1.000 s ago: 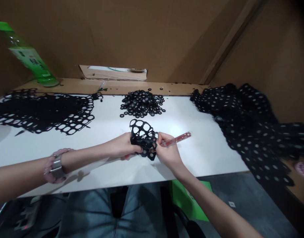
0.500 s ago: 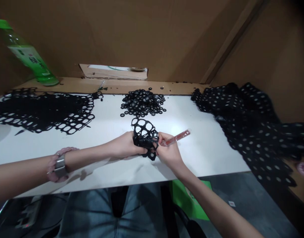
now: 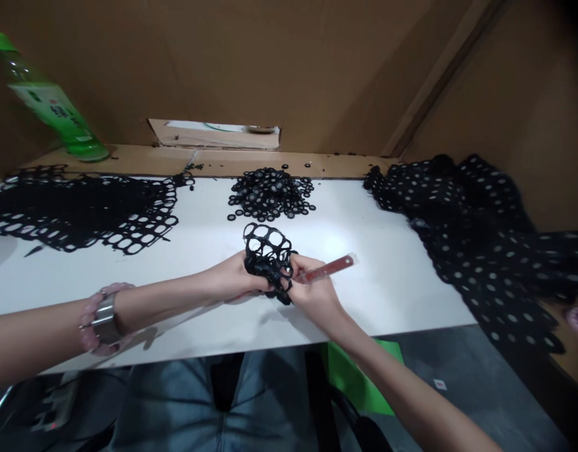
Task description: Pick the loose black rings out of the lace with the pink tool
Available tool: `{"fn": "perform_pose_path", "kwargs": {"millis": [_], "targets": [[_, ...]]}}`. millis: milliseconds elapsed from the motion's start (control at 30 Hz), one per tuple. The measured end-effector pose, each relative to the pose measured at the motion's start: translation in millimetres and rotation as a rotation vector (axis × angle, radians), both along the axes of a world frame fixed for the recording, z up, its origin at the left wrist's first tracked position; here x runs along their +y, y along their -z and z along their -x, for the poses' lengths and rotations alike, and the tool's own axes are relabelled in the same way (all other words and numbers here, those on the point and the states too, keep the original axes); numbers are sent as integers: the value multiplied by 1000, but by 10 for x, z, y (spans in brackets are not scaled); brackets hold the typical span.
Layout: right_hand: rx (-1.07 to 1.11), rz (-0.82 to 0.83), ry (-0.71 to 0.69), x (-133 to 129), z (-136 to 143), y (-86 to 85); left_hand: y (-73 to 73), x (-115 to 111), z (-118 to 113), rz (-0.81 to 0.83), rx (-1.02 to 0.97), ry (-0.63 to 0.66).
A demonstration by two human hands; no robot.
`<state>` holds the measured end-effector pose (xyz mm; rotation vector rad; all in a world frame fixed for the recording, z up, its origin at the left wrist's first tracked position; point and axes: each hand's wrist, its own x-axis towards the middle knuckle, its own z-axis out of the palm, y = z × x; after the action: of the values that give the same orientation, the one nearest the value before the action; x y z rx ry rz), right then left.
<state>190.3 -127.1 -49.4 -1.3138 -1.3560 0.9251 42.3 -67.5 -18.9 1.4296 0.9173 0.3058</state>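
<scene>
A bunched piece of black mesh with round holes (image 3: 269, 242) is between my hands, above the white table (image 3: 374, 282). My left hand (image 3: 239, 276) grips its left side, thumb across the lower edge. At the mesh's right edge, my right hand (image 3: 312, 282) is closed around a thin tool with a reddish-brown handle (image 3: 329, 268), which points up to the right. The tool's tip is hidden among the mesh and fingers. Just beyond the mesh lies a pile of small black rings or discs (image 3: 270, 193).
Black mesh (image 3: 81, 210) lies spread at the left. Black fabric with pale dots (image 3: 477, 245) covers the right side and hangs over the front edge. A green bottle (image 3: 58, 113) leans at the back left. Cardboard walls (image 3: 293, 69) surround the table.
Both hands and the mesh have shifted slightly left. The mesh's lower part is bunched differently, and the tool handle lies a little lower and flatter.
</scene>
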Motion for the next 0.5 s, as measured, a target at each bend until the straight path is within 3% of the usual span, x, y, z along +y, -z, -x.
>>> {"fn": "perform_pose_path", "kwargs": {"millis": [233,500], "targets": [[218,83,108,-48,-81,-23,31,33,26,-27,144,41],[46,14,88,-90,-32,-8,59,35,50,-38,147,77]]}}
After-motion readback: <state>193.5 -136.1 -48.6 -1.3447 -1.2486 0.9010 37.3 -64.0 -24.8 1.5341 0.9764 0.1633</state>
